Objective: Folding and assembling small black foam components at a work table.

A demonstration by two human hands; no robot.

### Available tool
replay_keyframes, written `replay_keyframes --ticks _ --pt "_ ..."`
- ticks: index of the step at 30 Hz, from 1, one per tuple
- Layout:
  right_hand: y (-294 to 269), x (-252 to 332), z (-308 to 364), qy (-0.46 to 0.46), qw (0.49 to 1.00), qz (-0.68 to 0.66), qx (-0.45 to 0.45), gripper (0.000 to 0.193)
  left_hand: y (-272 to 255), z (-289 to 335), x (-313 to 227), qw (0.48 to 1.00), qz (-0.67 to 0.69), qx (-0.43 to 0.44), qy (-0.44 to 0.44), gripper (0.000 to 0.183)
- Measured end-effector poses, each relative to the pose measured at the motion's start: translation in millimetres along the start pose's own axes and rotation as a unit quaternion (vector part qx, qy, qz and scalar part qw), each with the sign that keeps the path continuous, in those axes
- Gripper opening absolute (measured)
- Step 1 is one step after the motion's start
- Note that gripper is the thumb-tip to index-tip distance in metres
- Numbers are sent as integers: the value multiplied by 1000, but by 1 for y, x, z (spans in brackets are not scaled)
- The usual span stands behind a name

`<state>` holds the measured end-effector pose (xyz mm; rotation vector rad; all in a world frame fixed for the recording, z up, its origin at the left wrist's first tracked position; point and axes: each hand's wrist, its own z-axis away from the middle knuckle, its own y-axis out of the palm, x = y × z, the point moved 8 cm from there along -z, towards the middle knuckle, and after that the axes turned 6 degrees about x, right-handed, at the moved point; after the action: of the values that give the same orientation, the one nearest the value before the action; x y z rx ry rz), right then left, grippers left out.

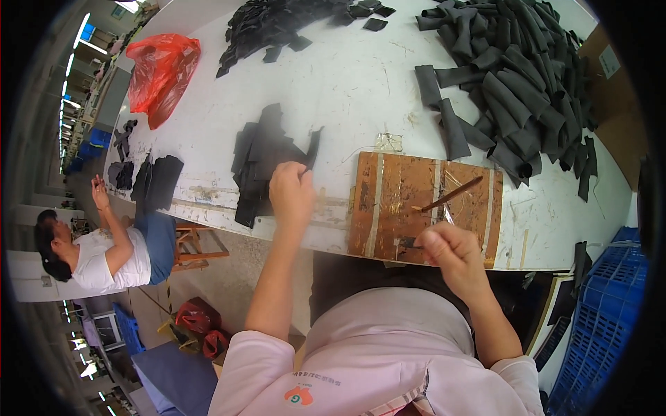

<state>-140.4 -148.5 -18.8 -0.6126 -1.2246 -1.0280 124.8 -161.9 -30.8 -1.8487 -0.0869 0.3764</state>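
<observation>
My left hand (291, 193) is closed over a spread pile of flat black pieces (262, 156), which look like cloth or thin foam. A narrow black piece (314, 147) stands up edge-on from its fingertips. On the right, my right hand (452, 255) is pinched above the near edge of a worn brown board (402, 194) with pale tape strips. A small dark bit (406, 242) shows at those fingertips; what it is, I cannot make out. Across the board lies a thin brown stick (452, 194), apart from both hands.
Black rolled tubes (510, 90) are heaped at the far right, beside a cardboard box (614, 90). More flat black pieces (277, 28) lie at the back. A red plastic bag (163, 76) sits far left. Blue crates (600, 305) stand at right; a co-worker (114, 249) sits at left.
</observation>
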Motion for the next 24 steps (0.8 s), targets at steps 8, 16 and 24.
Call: replay_keyframes --ticks 8,16,24 --pt "70 -29 -20 122 878 -418 200 34 -9 69 -73 581 700 355 -217 12" --pt "59 -26 -26 114 886 -435 110 17 -23 98 -76 489 806 227 -245 23" --pt "58 -28 -25 113 916 -368 117 17 -15 99 -73 572 746 216 -263 8"
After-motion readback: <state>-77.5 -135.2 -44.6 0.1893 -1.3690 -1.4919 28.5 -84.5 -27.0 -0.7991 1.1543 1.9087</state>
